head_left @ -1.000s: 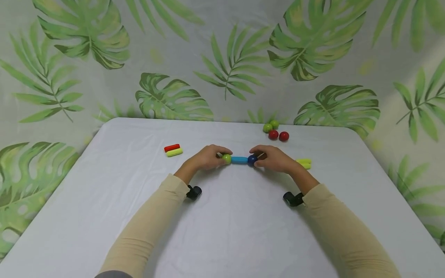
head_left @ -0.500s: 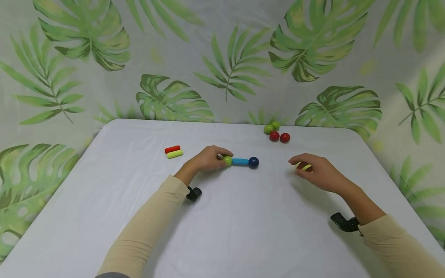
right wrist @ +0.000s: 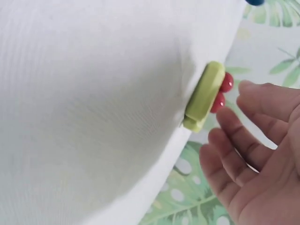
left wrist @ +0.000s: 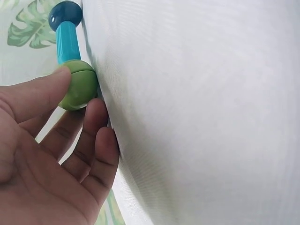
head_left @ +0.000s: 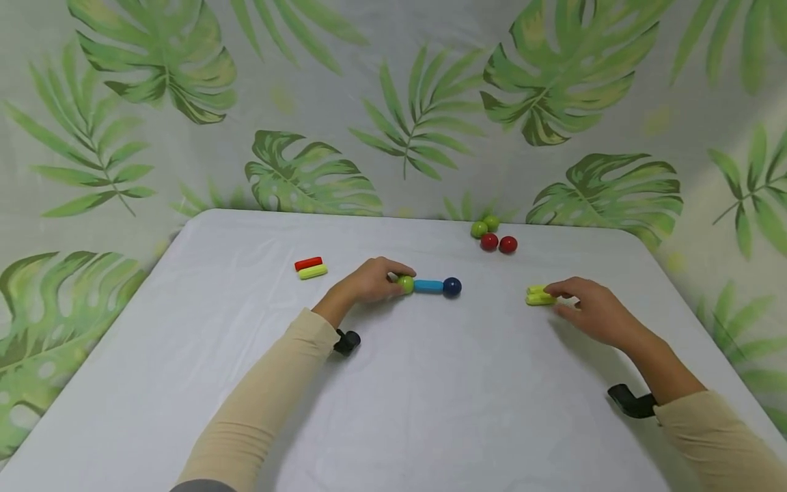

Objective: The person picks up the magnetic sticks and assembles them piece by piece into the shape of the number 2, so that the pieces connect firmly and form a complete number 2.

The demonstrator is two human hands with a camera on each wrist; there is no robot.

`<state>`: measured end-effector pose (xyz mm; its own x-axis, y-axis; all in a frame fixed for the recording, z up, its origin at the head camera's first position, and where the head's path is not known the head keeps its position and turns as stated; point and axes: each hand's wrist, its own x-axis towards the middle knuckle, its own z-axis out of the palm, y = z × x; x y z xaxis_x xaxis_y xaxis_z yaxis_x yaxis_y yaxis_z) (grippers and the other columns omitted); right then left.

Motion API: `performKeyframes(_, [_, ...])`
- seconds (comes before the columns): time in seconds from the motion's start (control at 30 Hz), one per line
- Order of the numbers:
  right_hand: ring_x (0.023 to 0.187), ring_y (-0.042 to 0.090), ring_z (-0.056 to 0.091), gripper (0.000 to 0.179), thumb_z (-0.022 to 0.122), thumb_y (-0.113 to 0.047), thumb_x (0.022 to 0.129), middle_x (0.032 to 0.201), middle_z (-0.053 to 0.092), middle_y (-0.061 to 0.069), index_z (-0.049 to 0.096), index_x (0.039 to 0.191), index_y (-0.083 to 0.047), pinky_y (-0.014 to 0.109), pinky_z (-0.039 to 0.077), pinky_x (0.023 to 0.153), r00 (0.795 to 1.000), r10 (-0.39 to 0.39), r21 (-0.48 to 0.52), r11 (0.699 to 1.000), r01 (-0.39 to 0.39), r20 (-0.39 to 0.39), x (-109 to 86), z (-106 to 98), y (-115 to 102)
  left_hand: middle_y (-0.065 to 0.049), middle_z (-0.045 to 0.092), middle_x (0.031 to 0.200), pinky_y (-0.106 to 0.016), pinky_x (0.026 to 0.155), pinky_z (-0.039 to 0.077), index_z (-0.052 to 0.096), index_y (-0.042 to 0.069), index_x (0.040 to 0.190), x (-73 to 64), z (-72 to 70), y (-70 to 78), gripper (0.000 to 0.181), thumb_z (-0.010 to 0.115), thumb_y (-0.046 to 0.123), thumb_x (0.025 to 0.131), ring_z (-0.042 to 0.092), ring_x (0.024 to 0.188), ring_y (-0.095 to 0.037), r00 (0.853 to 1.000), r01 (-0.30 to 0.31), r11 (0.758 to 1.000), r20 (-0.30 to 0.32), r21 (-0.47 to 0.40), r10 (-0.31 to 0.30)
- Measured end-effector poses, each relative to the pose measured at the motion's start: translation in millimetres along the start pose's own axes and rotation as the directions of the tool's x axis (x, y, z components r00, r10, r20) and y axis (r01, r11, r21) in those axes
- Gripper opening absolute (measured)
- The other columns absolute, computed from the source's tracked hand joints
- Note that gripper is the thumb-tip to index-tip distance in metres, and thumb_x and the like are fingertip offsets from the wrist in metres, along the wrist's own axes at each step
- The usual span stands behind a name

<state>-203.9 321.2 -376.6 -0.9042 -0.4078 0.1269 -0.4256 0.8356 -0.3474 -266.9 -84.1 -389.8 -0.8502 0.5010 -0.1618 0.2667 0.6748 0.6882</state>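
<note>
my left hand point(head_left: 371, 281) pinches the green ball point(left wrist: 82, 86) at the left end of the blue rod point(head_left: 428, 286); a navy ball point(head_left: 451, 287) sits at its right end. well right of that rod, my right hand point(head_left: 595, 311), relaxed and unclenched, is just beside two yellow sticks point(head_left: 539, 299).

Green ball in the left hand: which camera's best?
Left wrist view: the green ball is large, its seam visible, pinched by the left hand. Head view shows it small, partly hidden by fingers; right wrist doesn't show it.
</note>
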Motion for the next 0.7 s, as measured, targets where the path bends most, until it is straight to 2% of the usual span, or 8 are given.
performKeyframes(0.07, [0.107,0.043,0.059,0.033,0.068,-0.002,0.088,0.114,0.067,0.022,0.066,0.12,0.001,0.055,0.051,0.089,1.0,-0.006,-0.053,0.999,0.007,0.018,3.1,3,-2,-0.007,0.061,0.14,-0.042,0.106,0.047,0.064,0.018,0.134,-0.4,-0.3,0.7,0.04,0.065,0.015,0.094,0.058,0.126,-0.027,1.0,0.004,1.0,-0.001,0.001,-0.004])
performKeyframes(0.17, [0.107,0.043,0.058,0.031,0.069,-0.002,0.086,0.113,0.065,0.022,0.068,0.117,0.001,0.059,0.047,0.092,0.999,-0.018,-0.128,0.992,0.021,0.029,7.0,7,-4,-0.008,0.06,0.141,-0.042,0.106,0.047,0.064,0.017,0.134,-1.0,-1.0,2.1,0.04,0.065,0.015,0.094,0.058,0.126,-0.028,1.0,0.01,1.0,0.003,-0.006,-0.01])
performKeyframes(0.37, [0.098,0.037,0.059,0.025,0.073,0.0,0.082,0.107,0.063,0.02,0.073,0.107,0.0,0.054,0.05,0.086,0.999,-0.037,-0.17,0.985,0.041,0.026,11.7,10,-7,-0.008,0.06,0.142,-0.042,0.107,0.047,0.063,0.016,0.135,-2.0,-2.8,4.5,0.04,0.065,0.015,0.094,0.057,0.127,-0.028,1.0,0.004,1.0,0.012,-0.011,-0.004])
performKeyframes(0.57, [0.094,0.031,0.064,0.013,0.073,-0.001,0.084,0.103,0.068,0.015,0.071,0.097,-0.002,0.049,0.053,0.083,0.996,0.016,-0.139,0.99,-0.003,0.092,16.9,13,-10,-0.008,0.059,0.142,-0.041,0.105,0.048,0.064,0.017,0.134,-0.4,-1.7,2.2,0.04,0.065,0.016,0.094,0.058,0.124,-0.027,1.0,-0.005,1.0,0.015,-0.003,0.005])
performKeyframes(0.7, [0.085,0.022,0.063,0.016,0.072,-0.004,0.085,0.097,0.07,0.011,0.07,0.1,-0.002,0.041,0.053,0.075,0.99,0.045,-0.106,0.994,-0.031,0.135,18.0,15,-11,-0.008,0.059,0.142,-0.041,0.104,0.049,0.064,0.017,0.134,-0.6,-2.2,0.6,0.04,0.065,0.015,0.094,0.059,0.123,-0.028,1.0,-0.01,1.0,0.011,0.005,0.01])
